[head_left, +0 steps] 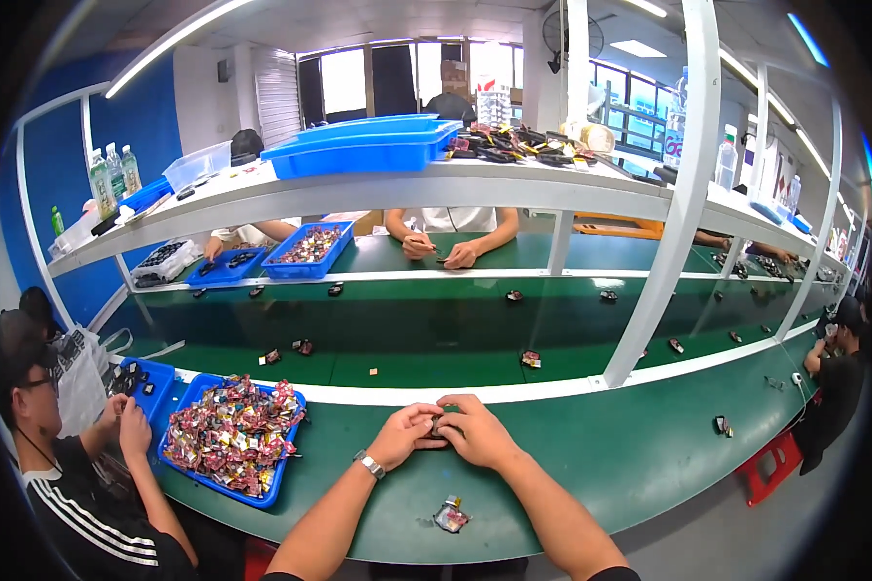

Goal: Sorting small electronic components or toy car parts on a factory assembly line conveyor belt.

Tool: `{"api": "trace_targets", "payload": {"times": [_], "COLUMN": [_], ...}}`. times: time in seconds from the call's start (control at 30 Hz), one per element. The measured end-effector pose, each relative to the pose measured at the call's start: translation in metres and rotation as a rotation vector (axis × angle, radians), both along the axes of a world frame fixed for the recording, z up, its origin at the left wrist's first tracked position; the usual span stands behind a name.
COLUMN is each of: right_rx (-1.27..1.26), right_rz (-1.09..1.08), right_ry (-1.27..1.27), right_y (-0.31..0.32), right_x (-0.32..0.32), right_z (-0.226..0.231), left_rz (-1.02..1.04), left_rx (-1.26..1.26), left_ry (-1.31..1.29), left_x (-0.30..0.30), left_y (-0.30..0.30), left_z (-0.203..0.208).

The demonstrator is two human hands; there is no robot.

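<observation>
My left hand (404,439) and my right hand (477,432) meet over the green table (513,474). Their fingers close together around a small dark piece (439,430), mostly hidden by the fingers, so its kind is unclear. Below the hands, near the table's front edge, lies a small electronic part (451,515) with a dark rim, reddish and silvery areas and a yellow tab. To the left of my left hand stands a blue tray (289,463) heaped with small red, yellow and silver parts (233,433).
Beyond a white rail (494,392), a green conveyor belt (426,329) carries scattered small parts. A white post (654,242) and an overhead shelf (513,184) with blue trays (358,145) stand ahead. A co-worker (77,465) sits at left; others work across and at far right.
</observation>
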State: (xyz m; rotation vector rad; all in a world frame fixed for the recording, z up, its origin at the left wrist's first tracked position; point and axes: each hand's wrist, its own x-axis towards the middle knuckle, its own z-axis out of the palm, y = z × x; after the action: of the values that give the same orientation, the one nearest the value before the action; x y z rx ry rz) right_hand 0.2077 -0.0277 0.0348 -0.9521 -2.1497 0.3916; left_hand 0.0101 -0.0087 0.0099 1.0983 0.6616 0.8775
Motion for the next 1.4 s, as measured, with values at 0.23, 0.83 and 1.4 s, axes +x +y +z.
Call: {"api": "trace_targets", "payload": {"times": [0.23,0.83,1.4], "right_rx": [-0.049,-0.235,-0.075], "right_rz": [-0.014,0.175,0.011], "right_ry": [0.051,0.340,-0.008], "right_y": [0.001,0.016,0.000], "right_x": [-0.001,0.003,-0.005], "right_z": [-0.004,-0.018,-0.006], "left_rz": [-0.029,0.063,0.098], "left_rx": [0.015,0.132,0.023], "left_ry": [-0.072,-0.034,0.049], "left_x": [-0.002,-0.002,0.001], "left_y": [0.001,0.002,0.000], "left_z": [-0.002,-0.007,-0.005]}}
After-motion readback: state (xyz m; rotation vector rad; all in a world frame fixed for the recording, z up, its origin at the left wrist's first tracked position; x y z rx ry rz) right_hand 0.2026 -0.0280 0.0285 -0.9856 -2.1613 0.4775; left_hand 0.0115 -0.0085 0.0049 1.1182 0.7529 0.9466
